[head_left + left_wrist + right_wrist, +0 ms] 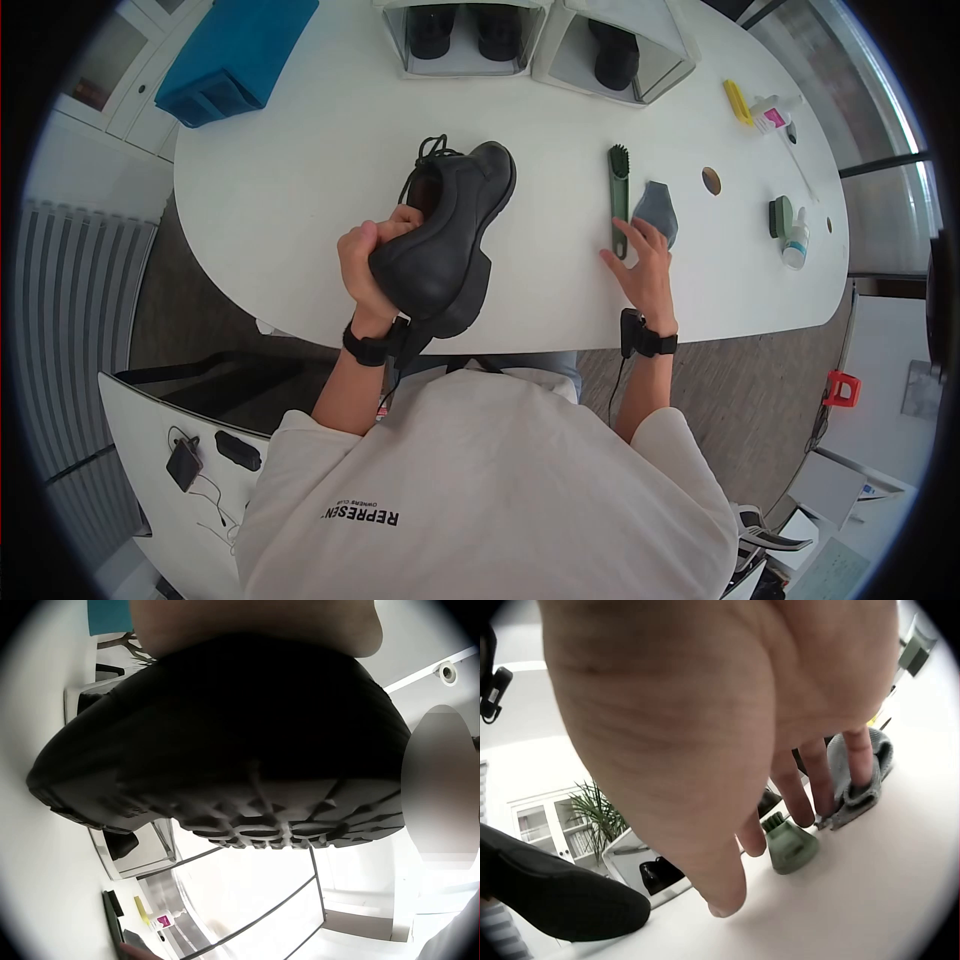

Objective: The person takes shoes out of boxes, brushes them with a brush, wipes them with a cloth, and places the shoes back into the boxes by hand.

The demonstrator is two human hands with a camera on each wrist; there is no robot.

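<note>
Gripping the black shoe (450, 222) at eleven o'clock, your left hand (364, 258) risked letting it twist through one-sided support. At two o'clock, your right hand (648, 276) spread near the green brush (619, 190) and grey cloth (656, 207).

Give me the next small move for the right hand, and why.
Probably close the right hand on the long green plastic brush: it is open right beside it, while the left hand holds the black thick-soled leather shoe.

Homelike room: glass-fronted cabinet (553, 829), plant (600, 814)
</note>
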